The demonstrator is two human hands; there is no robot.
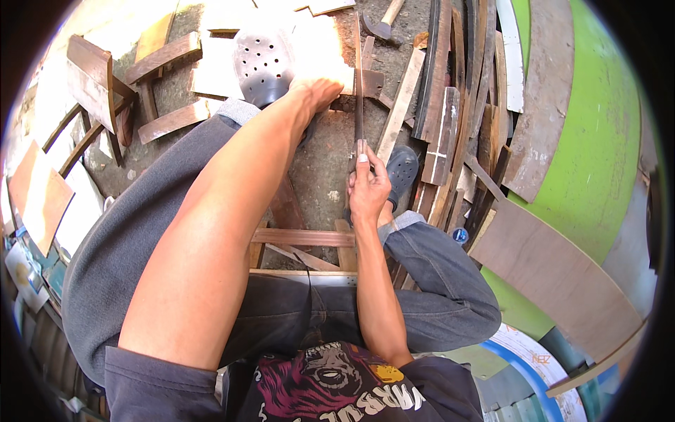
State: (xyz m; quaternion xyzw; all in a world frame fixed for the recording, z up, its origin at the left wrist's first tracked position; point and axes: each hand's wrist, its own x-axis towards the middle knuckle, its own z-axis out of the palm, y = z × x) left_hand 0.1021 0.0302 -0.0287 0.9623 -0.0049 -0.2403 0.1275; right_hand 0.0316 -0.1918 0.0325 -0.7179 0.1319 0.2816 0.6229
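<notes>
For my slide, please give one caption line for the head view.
Right hand grips a long thin dark handsaw; left hand presses a pale flat wooden board.

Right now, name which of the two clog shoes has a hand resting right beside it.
The grey perforated clog at the top, beside the left hand pressing a pale board. The dark clog sits lower, near the right hand gripping the saw.

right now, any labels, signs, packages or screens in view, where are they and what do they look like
Round sticker or cap: small, blue and white, among the wood strips by the person's right knee.
Curved printed panel: lower right on the ground, white with a blue band and small lettering.
Printed paper items: far left edge, flat, pale with teal; too blurred to tell more.
No screens show.
</notes>
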